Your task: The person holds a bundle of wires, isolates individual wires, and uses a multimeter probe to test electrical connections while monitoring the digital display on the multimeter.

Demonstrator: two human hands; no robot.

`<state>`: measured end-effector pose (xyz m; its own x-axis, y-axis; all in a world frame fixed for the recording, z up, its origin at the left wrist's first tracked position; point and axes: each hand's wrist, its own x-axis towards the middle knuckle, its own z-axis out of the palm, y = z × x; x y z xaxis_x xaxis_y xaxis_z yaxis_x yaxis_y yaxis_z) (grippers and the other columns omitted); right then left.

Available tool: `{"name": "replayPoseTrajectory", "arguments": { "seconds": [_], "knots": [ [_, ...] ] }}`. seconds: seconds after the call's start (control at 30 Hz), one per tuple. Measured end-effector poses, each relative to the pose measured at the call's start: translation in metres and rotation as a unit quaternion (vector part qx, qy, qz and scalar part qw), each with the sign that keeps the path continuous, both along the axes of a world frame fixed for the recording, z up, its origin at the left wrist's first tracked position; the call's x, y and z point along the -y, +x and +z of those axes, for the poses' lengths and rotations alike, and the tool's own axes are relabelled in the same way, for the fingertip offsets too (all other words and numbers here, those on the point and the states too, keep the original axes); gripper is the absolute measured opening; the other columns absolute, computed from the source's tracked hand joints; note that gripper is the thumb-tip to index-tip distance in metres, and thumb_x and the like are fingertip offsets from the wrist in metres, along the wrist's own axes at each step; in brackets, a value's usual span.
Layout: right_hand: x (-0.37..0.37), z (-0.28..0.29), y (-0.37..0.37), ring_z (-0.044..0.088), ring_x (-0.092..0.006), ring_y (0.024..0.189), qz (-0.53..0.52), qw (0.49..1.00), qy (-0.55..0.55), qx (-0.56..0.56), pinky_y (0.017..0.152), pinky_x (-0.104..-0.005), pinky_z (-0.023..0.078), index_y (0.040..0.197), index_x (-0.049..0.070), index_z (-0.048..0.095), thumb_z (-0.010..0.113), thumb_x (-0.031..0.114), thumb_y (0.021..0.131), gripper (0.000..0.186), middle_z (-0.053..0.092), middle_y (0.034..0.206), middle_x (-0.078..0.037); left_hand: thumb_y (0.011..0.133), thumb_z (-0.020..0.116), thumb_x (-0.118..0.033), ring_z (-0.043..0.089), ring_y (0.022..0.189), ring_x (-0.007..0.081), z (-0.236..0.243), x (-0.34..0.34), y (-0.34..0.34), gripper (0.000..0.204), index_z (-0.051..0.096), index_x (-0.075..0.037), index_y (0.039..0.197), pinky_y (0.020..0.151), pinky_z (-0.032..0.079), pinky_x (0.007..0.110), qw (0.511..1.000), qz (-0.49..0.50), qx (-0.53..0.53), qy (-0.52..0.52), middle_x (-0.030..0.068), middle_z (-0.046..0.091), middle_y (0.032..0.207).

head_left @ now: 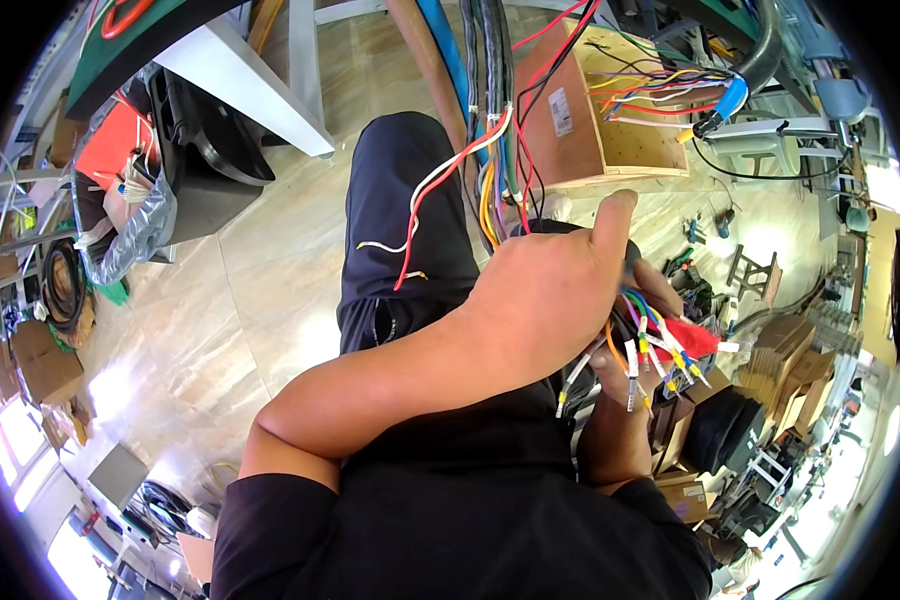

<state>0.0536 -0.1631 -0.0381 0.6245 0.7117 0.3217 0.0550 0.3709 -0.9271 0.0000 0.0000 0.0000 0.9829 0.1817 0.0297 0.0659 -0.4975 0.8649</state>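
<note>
Wire bundle (645,343): tipped ends fan down-right, away from our left hand (555,290).
Right hand (615,378): nearer the tips.
Grips: fingers part-hidden; we cannot tell either.

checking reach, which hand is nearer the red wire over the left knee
Left: the left hand is right of the red wire; the right hand is farther right.

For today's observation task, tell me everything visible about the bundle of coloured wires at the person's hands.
The bundle is thin, plastic-looking wires, among them orange, purple, green and blue. Several ends carry white sleeves and yellow or blue tips, splaying loosely downward in the picture. The right hand curls around it; the left hand hides its upper part. A red piece sits beside it.
</note>
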Motion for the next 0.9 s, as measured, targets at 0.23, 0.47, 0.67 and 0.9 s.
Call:
{"name": "replayPoseTrajectory", "arguments": {
  "seconds": [0.23, 0.47, 0.67, 0.9],
  "knots": [
    [0.013, 0.016, 0.000, 0.061, -0.0303, 0.100, -0.038, 0.985, -0.166, -0.034, 0.084, -0.0374, 0.053, 0.135, -0.005, 0.042, 0.068, 0.018, 0.087, 0.059, 0.056, 0.120, -0.025, 0.067, 0.071, 0.004, 0.063, 0.075, 0.0427, 0.008, -0.008, -0.001, 0.077, 0.033, -0.001, 0.133, 0.061, 0.049, 0.048, 0.999, -0.030, 0.010, -0.037, 0.0230, 0.062, 0.073],
    [-0.015, 0.029, 0.000, 0.056, -0.0185, 0.077, -0.138, 0.962, -0.165, 0.170, 0.066, -0.0263, 0.043, 0.110, 0.001, 0.057, 0.067, 0.024, 0.089, 0.032, 0.059, 0.094, -0.012, 0.070, 0.069, -0.001, 0.064, 0.071, 0.0408, 0.015, -0.006, -0.001, 0.083, 0.026, 0.003, 0.140, 0.062, 0.049, 0.047, 0.996, -0.069, -0.031, 0.037, 0.0236, 0.062, 0.076],
    [-0.018, 0.022, 0.001, 0.051, -0.0147, 0.069, -0.225, 0.957, -0.107, 0.150, 0.062, -0.0270, 0.040, 0.094, 0.004, 0.058, 0.070, 0.018, 0.085, 0.021, 0.056, 0.079, -0.007, 0.071, 0.075, -0.013, 0.058, 0.103, 0.0302, 0.015, -0.003, -0.021, 0.074, 0.042, 0.002, 0.135, 0.088, 0.047, 0.039, 0.963, -0.045, 0.142, 0.225, 0.0165, 0.059, 0.103],
    [-0.014, 0.023, 0.010, 0.047, -0.0096, 0.061, -0.219, 0.974, -0.033, 0.039, 0.054, -0.0222, 0.036, 0.097, 0.000, 0.053, 0.064, 0.019, 0.089, 0.023, 0.050, 0.076, -0.005, 0.088, 0.063, -0.005, 0.060, 0.105, 0.0307, -0.018, -0.041, -0.064, 0.034, 0.055, 0.006, 0.119, 0.091, 0.048, 0.039, 0.951, 0.271, 0.035, 0.143, 0.0187, 0.059, 0.112]
  ]
}}
